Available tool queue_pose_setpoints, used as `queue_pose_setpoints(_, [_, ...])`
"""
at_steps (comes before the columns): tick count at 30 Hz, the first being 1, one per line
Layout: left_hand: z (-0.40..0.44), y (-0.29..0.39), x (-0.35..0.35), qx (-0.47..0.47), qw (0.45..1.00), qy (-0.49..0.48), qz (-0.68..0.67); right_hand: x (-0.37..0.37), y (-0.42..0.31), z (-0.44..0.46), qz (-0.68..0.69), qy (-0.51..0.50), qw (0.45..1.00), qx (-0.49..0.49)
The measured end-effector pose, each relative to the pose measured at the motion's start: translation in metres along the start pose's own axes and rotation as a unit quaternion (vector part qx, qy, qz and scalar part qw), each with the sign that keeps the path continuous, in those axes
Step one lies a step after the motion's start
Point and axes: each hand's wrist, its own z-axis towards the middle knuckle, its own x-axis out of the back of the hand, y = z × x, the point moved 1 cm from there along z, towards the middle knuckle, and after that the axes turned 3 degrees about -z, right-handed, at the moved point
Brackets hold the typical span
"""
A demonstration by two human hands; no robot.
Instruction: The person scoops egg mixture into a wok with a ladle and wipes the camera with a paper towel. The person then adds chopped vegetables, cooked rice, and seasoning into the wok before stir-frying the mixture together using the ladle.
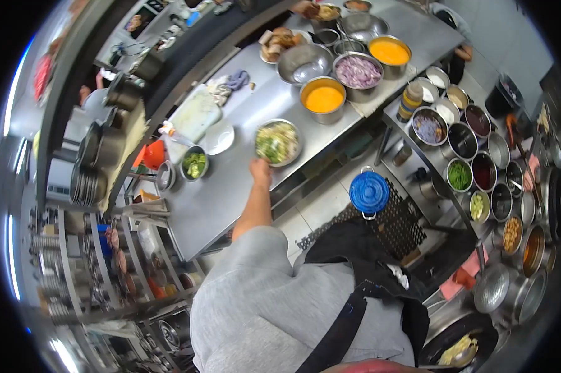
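Steel in left hand (pixel 261 169): clutching bowl (pixel 301 148) by rim at seven o'clock, likely steadying chopped vegetables (pixel 274 140) near counter (pixel 215 196) edge; can't see right grip.

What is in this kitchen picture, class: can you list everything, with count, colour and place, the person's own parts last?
Worktop: one, silver, centre
Mixed chopped food: one bowlful, green and pale, worktop's near edge
Orange food: two containers, orange, worktop's right
Chopped food: one bowlful, purple-white, between them
Brown chunks: one pile, brown, far side
Green food: one bowlful, green, worktop's left
Cutting board: one, whitish, left
Lidded pot: one, blue, floor
Ingredient containers: many, mixed colours, right
Wok: one, black, bottom right
Shelved dishes: many, grey, left
Other person: one, partly seen, top right
Left hand: one, bare, at mixed food's bowl
Right hand: not visible
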Motion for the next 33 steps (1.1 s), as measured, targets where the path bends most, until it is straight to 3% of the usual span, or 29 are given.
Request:
queue_pose_setpoints(2, [-0.028,-0.016,-0.001,0.003,0.998,-0.04,0.057,0.001,0.003,0.004,0.01,-0.008,1.0,-0.001])
queue_pose_setpoints(4, [-0.089,-0.012,-0.016,0.054,0.989,-0.132,0.031,0.008,0.01,0.01,0.025,-0.009,1.0,-0.004])
queue_pose_setpoints(6, [-0.141,-0.022,-0.044,0.044,0.972,-0.217,0.077,0.018,0.019,0.016,0.04,-0.009,0.999,-0.005])
queue_pose_setpoints(8, [-0.18,-0.053,-0.08,-0.012,0.937,-0.337,0.091,0.034,0.029,0.022,0.058,-0.009,0.998,-0.008])
queue_pose_setpoints(12, [-0.316,-0.057,-0.159,0.031,0.853,-0.497,0.157,0.082,0.063,0.023,0.12,-0.001,0.992,-0.025])
queue_pose_setpoints(13, [-0.355,-0.061,-0.179,-0.042,0.839,-0.52,0.156,0.095,0.073,0.017,0.146,0.0,0.988,-0.04])
queue_pose_setpoints(15, [-0.426,-0.06,-0.206,-0.026,0.765,-0.611,0.201,0.108,0.114,-0.002,0.259,-0.026,0.964,-0.06])
queue_pose_setpoints(17, [-0.476,-0.099,-0.245,-0.079,0.694,-0.671,0.249,0.115,0.109,-0.025,0.257,-0.052,0.964,-0.05])
queue_pose_setpoints(18, [-0.532,-0.081,-0.251,-0.049,0.659,-0.708,0.248,0.109,0.102,-0.025,0.244,-0.013,0.969,-0.02])
queue_pose_setpoints(19, [-0.559,-0.101,-0.267,0.003,0.644,-0.739,0.199,0.08,0.164,-0.006,0.193,0.068,0.978,0.026])
queue_pose_setpoints(20, [-0.618,-0.092,-0.262,0.001,0.599,-0.775,0.201,0.089,0.116,-0.016,-0.008,0.113,0.994,0.007])
queue_pose_setpoints(22, [-0.698,-0.115,-0.273,0.006,0.502,-0.846,0.18,0.094,0.086,-0.017,-0.033,0.175,0.984,0.024])
queue_pose_setpoints(24, [-0.78,-0.143,-0.281,-0.045,0.406,-0.901,0.148,0.119,0.064,-0.023,0.114,0.066,0.984,-0.12])
queue_pose_setpoints(25, [-0.823,-0.152,-0.284,-0.058,0.377,-0.913,0.143,0.119,0.067,-0.024,0.118,0.074,0.981,-0.134])
queue_pose_setpoints(27, [-0.897,-0.165,-0.268,-0.089,0.327,-0.932,0.13,0.125,0.087,-0.043,0.067,0.115,0.991,0.02])
queue_pose_setpoints(28, [-0.928,-0.175,-0.26,-0.102,0.306,-0.938,0.128,0.127,0.096,-0.06,0.056,0.126,0.99,0.021])
queue_pose_setpoints(30, [-0.977,-0.203,-0.244,-0.225,0.262,-0.928,0.14,0.13,0.114,-0.093,0.012,0.16,0.986,0.047])
queue_pose_setpoints(31, [-0.992,-0.202,-0.222,-0.336,0.233,-0.903,0.13,0.132,0.125,-0.105,-0.02,0.182,0.981,0.069])
queue_pose_setpoints(32, [-1.005,-0.226,-0.211,-0.358,0.198,-0.907,0.103,0.137,0.133,-0.114,-0.022,0.187,0.98,0.068])
queue_pose_setpoints(33, [-1.014,-0.249,-0.198,-0.561,0.134,-0.816,-0.033,0.142,0.139,-0.126,-0.067,0.174,0.982,0.038])
